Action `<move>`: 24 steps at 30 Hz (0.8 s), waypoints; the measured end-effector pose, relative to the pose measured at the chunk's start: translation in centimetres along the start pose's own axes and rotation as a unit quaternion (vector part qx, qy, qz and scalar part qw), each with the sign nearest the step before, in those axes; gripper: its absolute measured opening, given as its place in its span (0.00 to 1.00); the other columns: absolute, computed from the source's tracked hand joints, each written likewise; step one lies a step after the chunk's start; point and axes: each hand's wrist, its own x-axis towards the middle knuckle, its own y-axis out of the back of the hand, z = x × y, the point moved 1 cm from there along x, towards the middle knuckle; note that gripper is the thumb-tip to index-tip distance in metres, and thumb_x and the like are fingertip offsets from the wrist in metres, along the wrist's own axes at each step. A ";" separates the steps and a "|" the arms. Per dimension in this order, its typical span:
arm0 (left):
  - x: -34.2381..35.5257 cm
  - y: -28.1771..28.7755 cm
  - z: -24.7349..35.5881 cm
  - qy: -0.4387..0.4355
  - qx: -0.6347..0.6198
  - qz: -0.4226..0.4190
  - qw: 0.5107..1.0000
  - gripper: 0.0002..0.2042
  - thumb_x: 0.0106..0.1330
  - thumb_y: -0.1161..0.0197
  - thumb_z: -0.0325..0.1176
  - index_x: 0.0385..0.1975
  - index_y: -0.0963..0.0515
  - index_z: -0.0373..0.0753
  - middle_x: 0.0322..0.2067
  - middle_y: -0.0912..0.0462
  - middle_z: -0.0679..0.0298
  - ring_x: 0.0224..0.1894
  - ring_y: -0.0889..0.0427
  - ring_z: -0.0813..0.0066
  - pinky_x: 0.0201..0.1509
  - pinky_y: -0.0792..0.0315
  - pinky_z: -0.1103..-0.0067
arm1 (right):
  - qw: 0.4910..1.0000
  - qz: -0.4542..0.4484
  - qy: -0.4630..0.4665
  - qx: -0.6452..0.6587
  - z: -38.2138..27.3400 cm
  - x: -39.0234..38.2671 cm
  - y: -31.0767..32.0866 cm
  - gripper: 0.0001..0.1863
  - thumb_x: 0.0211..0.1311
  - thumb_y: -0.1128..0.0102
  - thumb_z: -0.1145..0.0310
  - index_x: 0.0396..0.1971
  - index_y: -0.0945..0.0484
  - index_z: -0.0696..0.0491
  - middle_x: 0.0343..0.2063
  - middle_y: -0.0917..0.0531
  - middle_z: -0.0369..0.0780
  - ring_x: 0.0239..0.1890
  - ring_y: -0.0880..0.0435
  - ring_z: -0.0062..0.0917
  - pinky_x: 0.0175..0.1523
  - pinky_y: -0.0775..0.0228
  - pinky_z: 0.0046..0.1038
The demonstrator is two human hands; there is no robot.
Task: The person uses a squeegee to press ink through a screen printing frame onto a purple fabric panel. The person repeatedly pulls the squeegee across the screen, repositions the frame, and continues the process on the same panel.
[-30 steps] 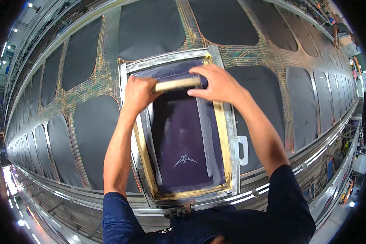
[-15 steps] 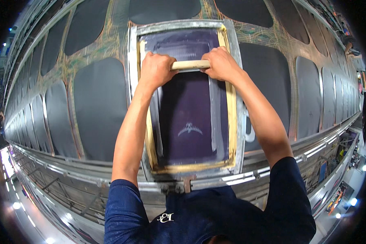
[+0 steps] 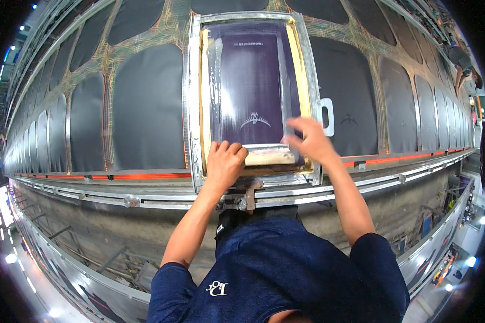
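Note:
A metal-framed printing screen (image 3: pixel 251 81) with dark purple mesh and yellow tape along its inner edges lies in front of me. A pale crest and small lettering show in the mesh. Across its near end rests a squeegee (image 3: pixel 269 156) with a wooden handle. My left hand (image 3: pixel 226 164) is closed over the squeegee's left end. Just off the right end, my right hand (image 3: pixel 310 141) is raised, slightly blurred, its thumb and fingers apart. A white loop handle (image 3: pixel 327 117) sticks out from the screen's right side.
Rows of black rounded panels (image 3: pixel 148 107) cover the long table on both sides; the one at right (image 3: pixel 344 91) bears a faint crest. A metal rail (image 3: pixel 145 202) runs along the near edge. Another person (image 3: pixel 462 62) stands at the far right.
The squeegee has come from the screen's far part to its near end. My right hand has let go of it, while my left stays on it. The screen sits further left against the panels.

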 end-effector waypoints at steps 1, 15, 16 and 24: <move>-0.2 0.1 -0.2 0.000 0.000 -0.005 1.000 0.13 0.46 0.33 0.24 0.34 0.17 0.47 0.39 0.15 0.69 0.40 0.21 0.67 0.46 0.33 0.68 | 0.992 0.112 -0.037 -0.053 0.0 1.3 1.7 0.30 0.56 0.27 0.46 0.46 0.16 0.58 0.44 0.14 0.49 0.51 0.18 0.45 0.58 0.28 0.41; -4.8 5.7 -2.5 0.008 -0.043 0.050 0.998 0.15 0.51 0.34 0.28 0.41 0.19 0.45 0.42 0.14 0.70 0.39 0.20 0.69 0.48 0.32 0.68 | 0.928 0.293 -0.228 0.012 -0.1 3.4 4.8 0.14 0.71 0.38 0.58 0.35 0.18 0.55 0.26 0.15 0.39 0.30 0.20 0.20 0.40 0.28 0.30; -5.1 5.8 -4.3 0.005 -0.034 0.057 0.998 0.17 0.51 0.33 0.28 0.43 0.18 0.45 0.44 0.14 0.70 0.40 0.19 0.69 0.49 0.32 0.68 | 0.931 0.311 -0.193 0.020 -1.0 4.8 3.3 0.14 0.71 0.37 0.59 0.34 0.18 0.56 0.26 0.16 0.39 0.31 0.22 0.20 0.40 0.28 0.30; -14.1 11.0 -23.3 0.031 0.050 0.028 0.998 0.20 0.44 0.29 0.26 0.41 0.16 0.47 0.42 0.13 0.72 0.39 0.20 0.68 0.50 0.32 0.68 | 0.926 0.280 -0.196 0.162 -7.4 14.2 -19.1 0.13 0.69 0.35 0.60 0.34 0.19 0.57 0.23 0.20 0.39 0.29 0.25 0.19 0.37 0.30 0.29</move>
